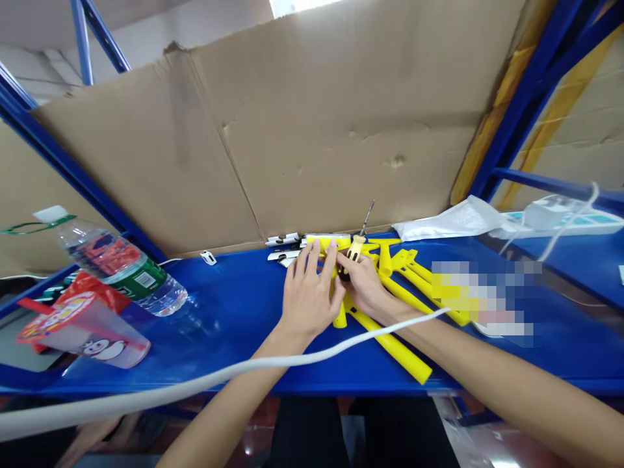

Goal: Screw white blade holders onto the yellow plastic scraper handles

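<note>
My right hand is closed around a screwdriver with a pale yellow and black handle, its metal shaft pointing up and away from me. My left hand rests against it, fingers stretched over a yellow T-shaped plastic tool and thumb along its handle. The far end of that tool is partly hidden by the fingers. More yellow plastic tools lie loosely to the right and below my right hand. Beyond my left fingers sit several white and black flat pieces.
A blue shelf carries everything, with a cardboard wall behind. At left are a water bottle and a plastic cup. A white cable crosses in front of my forearms. A white packet and power strip lie right.
</note>
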`<act>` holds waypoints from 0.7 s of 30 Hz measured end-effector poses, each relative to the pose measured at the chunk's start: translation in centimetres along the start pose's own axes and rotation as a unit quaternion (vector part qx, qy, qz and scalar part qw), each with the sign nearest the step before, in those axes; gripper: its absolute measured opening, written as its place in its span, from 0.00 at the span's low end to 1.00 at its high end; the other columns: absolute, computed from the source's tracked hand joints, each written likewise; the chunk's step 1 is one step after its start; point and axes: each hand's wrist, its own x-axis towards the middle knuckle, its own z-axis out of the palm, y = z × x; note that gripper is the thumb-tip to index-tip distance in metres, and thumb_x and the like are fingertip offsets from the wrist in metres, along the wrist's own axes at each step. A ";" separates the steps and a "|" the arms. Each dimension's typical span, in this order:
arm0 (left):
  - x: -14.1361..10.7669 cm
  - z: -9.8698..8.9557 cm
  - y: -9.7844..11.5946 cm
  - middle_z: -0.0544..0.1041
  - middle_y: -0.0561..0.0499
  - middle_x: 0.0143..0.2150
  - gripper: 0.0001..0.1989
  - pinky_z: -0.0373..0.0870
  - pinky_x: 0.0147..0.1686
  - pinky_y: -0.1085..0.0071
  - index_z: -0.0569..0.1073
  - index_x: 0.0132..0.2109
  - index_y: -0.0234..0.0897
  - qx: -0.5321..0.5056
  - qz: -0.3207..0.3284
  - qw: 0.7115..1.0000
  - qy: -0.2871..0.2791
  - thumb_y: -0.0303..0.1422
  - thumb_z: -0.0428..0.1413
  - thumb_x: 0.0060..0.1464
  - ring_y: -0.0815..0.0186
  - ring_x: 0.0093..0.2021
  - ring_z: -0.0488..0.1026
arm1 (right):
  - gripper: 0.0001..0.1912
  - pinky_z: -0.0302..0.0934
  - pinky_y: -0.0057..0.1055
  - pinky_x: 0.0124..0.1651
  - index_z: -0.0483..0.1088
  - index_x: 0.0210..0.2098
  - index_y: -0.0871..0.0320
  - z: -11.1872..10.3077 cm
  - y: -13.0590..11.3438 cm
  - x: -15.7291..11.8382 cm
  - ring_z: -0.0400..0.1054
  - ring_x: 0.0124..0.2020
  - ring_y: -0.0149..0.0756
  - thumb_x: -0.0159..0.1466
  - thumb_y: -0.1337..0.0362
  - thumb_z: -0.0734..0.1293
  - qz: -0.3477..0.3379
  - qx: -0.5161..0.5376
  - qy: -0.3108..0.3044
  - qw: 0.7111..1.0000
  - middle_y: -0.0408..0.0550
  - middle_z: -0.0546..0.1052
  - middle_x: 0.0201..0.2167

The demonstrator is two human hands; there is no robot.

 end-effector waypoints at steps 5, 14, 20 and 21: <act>1.0 0.0 0.6 0.67 0.37 0.81 0.35 0.67 0.75 0.41 0.66 0.81 0.45 -0.002 -0.026 1.000 -0.013 0.36 0.59 0.71 0.39 0.82 0.61 | 0.26 0.70 0.34 0.40 0.78 0.33 0.55 0.0 -0.5 0.2 0.78 0.37 0.40 0.45 0.50 0.89 -0.013 0.025 -0.013 1.000 0.44 0.83 0.32; 1.1 -0.7 0.3 0.56 0.35 0.85 0.43 0.87 0.47 0.54 0.59 0.84 0.50 -0.030 -0.074 0.993 -0.082 0.30 0.59 0.65 0.39 0.67 0.79 | 0.17 0.72 0.35 0.45 0.74 0.26 0.53 0.4 -1.9 -0.5 0.80 0.42 0.42 0.48 0.58 0.84 -0.012 0.027 -0.109 0.994 0.43 0.83 0.32; 0.9 -0.2 -1.4 0.50 0.29 0.86 0.38 0.84 0.42 0.60 0.61 0.82 0.43 -0.082 -0.064 0.991 -0.086 0.23 0.52 0.68 0.49 0.53 0.87 | 0.10 0.73 0.41 0.60 0.77 0.30 0.53 0.5 -2.2 -0.4 0.80 0.55 0.48 0.48 0.65 0.77 -0.021 0.002 -0.171 0.985 0.45 0.86 0.39; 1.0 -0.2 -1.7 0.51 0.29 0.86 0.37 0.83 0.42 0.61 0.61 0.82 0.43 -0.080 -0.065 0.991 -0.091 0.23 0.50 0.69 0.50 0.53 0.87 | 0.10 0.72 0.43 0.62 0.77 0.30 0.53 0.4 -2.1 -0.3 0.79 0.56 0.49 0.48 0.66 0.77 -0.024 -0.005 -0.179 0.983 0.45 0.86 0.40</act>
